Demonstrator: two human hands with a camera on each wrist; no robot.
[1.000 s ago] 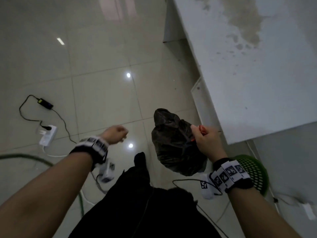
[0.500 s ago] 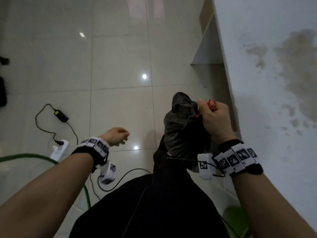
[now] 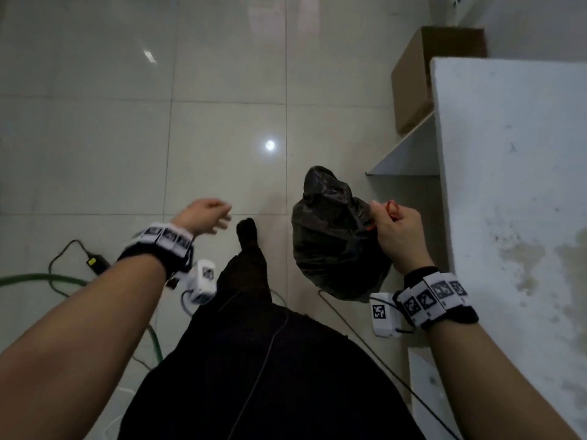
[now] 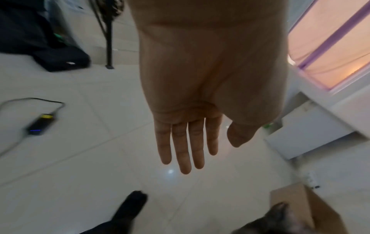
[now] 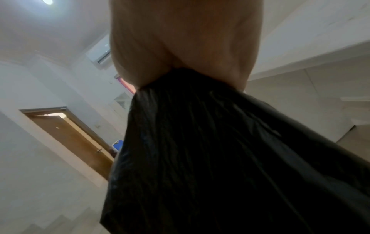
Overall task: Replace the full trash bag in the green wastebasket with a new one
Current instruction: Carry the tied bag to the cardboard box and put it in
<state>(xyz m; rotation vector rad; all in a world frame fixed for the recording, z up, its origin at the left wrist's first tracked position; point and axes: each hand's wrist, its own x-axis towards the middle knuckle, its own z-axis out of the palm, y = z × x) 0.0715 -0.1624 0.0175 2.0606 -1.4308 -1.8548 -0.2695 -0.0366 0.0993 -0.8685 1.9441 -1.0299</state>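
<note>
A full black trash bag (image 3: 336,242) hangs above the tiled floor, right of my legs. My right hand (image 3: 397,230) grips its red drawstring (image 3: 391,207) at the gathered top. In the right wrist view the bag (image 5: 220,158) fills the lower frame under my right hand (image 5: 186,47), whose fingers are hidden. My left hand (image 3: 208,219) hangs free to the left and holds nothing. In the left wrist view its fingers (image 4: 185,147) are straight and relaxed. The green wastebasket is not in view.
A white counter (image 3: 514,201) runs along the right, with a shelf (image 3: 409,154) and a cardboard box (image 3: 413,77) beyond it. A power adapter (image 3: 97,263) with its cable and a green hose (image 3: 47,277) lie on the floor at left. My foot (image 3: 247,233) steps forward.
I have walked forward along the counter with the bag; the green wastebasket has dropped out of view behind me. The left hand has swung slightly forward and loosened.
</note>
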